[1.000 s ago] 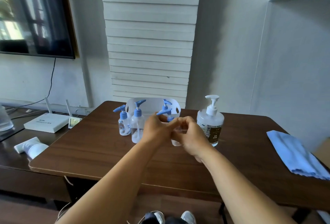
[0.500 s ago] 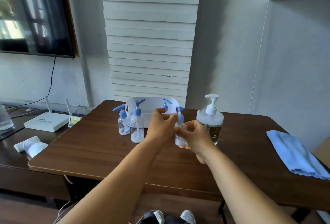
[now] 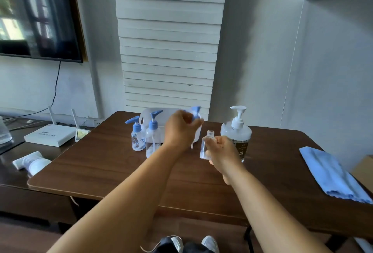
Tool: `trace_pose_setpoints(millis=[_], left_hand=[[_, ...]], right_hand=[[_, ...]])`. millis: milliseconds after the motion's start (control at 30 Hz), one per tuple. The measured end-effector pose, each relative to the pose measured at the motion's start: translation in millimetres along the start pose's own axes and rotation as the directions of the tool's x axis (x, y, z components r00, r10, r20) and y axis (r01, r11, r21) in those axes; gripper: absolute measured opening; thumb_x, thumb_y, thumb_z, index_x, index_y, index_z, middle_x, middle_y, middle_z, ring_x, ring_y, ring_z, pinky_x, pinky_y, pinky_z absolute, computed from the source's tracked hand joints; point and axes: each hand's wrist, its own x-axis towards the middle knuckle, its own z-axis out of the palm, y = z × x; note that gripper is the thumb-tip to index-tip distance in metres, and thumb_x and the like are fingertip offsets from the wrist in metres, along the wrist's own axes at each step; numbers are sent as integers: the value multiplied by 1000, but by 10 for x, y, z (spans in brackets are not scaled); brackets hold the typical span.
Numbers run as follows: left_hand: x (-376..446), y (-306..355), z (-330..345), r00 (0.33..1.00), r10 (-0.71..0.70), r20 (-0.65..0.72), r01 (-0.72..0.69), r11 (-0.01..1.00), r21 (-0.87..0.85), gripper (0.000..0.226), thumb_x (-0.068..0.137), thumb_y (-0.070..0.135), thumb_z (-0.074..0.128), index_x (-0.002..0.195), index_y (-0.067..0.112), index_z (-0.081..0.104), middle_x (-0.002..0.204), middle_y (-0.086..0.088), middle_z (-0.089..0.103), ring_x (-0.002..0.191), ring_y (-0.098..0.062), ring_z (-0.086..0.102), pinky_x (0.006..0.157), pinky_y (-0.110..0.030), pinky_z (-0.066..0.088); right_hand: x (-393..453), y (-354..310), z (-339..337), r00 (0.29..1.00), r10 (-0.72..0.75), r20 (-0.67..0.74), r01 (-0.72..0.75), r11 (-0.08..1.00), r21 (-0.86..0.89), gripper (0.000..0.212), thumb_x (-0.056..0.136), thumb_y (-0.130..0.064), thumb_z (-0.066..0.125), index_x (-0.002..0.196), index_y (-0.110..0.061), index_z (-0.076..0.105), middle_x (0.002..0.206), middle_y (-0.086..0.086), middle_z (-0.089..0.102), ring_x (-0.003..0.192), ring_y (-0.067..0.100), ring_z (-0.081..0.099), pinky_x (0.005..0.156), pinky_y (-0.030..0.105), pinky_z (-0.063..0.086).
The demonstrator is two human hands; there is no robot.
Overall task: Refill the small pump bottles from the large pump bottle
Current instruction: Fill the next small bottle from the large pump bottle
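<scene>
My right hand (image 3: 223,152) grips a small clear bottle (image 3: 206,146) with its neck uncovered, a little above the brown table (image 3: 113,172). My left hand (image 3: 179,129) holds that bottle's blue pump head (image 3: 195,112) lifted up and to the left, its thin dip tube hanging below the fist. Just behind my right hand stands the large clear pump bottle (image 3: 237,131) with a white pump. Two small bottles with blue pumps (image 3: 138,137) (image 3: 153,137) stand left of my left hand.
A white basket (image 3: 147,117) sits behind the small bottles at the table's back edge. A folded blue cloth (image 3: 331,176) lies at the right. On the lower side unit to the left are a white router (image 3: 49,134) and a white tube (image 3: 31,163).
The pump head has come off the small bottle. My left hand lifted it up and left, while my right hand moved the bottle slightly right and down.
</scene>
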Motion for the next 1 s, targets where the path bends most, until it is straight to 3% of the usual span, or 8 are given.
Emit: trace_pose_setpoints(millis=[133, 300, 400, 567, 667, 767, 900, 1000], left_hand=[[-126, -348, 108, 982, -116, 148, 74, 963, 260, 21, 82, 30, 67, 77, 14, 55, 70, 2, 56, 65, -11, 51, 59, -25, 37], [-240, -522, 235, 957, -187, 220, 77, 900, 429, 25, 84, 31, 63, 98, 14, 53, 97, -3, 62, 84, -17, 57, 68, -27, 43], [-244, -497, 245, 959, -173, 223, 46, 875, 482, 25, 86, 31, 60, 102, 14, 54, 104, -4, 59, 89, -18, 56, 71, -28, 43], [-193, -294, 188, 960, -1, 280, -49, 984, 171, 29, 91, 12, 45, 116, 17, 59, 112, 2, 62, 88, -10, 59, 76, -20, 44], [-200, -201, 206, 938, 49, 343, -46, 999, -16, 19, 88, 16, 51, 102, 19, 65, 84, 11, 68, 75, -3, 62, 68, -20, 47], [-170, -162, 232, 964, 51, 259, -27, 995, -97, 9, 85, 22, 63, 77, 18, 61, 59, 17, 56, 56, 3, 54, 60, -18, 39], [-133, -33, 310, 980, 24, 198, 3, 991, -132, 38, 77, 27, 74, 106, 18, 52, 91, 9, 59, 88, -14, 62, 80, -32, 53], [-65, 83, 387, 982, 66, 174, -58, 997, -51, 42, 77, 28, 74, 112, 18, 53, 100, 5, 62, 86, -12, 58, 79, -32, 51]], right_hand=[[-17, -11, -4, 998, -50, -29, 51, 998, 26, 39, 93, -33, 56, 127, -15, 51, 111, -3, 57, 100, 12, 56, 82, 26, 49], [-13, 20, -21, 997, -54, -47, 54, 999, -2, 37, 93, -28, 58, 126, -13, 50, 109, -3, 56, 94, 9, 52, 63, 12, 38], [-9, 41, -40, 998, -42, -47, 42, 999, -9, 34, 93, -30, 56, 123, -15, 51, 110, -4, 57, 96, 10, 53, 68, 19, 39], [33, -1, -40, 995, -53, -82, 56, 998, 31, 28, 93, -31, 58, 117, -18, 54, 108, -5, 60, 99, 12, 57, 79, 25, 42], [44, -80, 12, 991, -68, -117, 83, 988, 129, 17, 91, -34, 58, 100, -19, 60, 102, -1, 68, 95, 14, 64, 83, 30, 51], [30, -185, -8, 982, -60, -176, 90, 983, 163, 34, 94, -41, 51, 88, -12, 68, 81, 3, 71, 76, 15, 66, 73, 30, 52], [119, -338, -214, 904, -67, -423, 126, 986, 113, 37, 94, -43, 48, 85, -9, 61, 75, 3, 66, 76, 21, 61, 69, 32, 46], [257, -459, -416, 862, -60, -503, 138, 983, 119, 25, 94, -39, 50, 91, -15, 52, 74, -9, 56, 69, 14, 54, 66, 26, 38]])
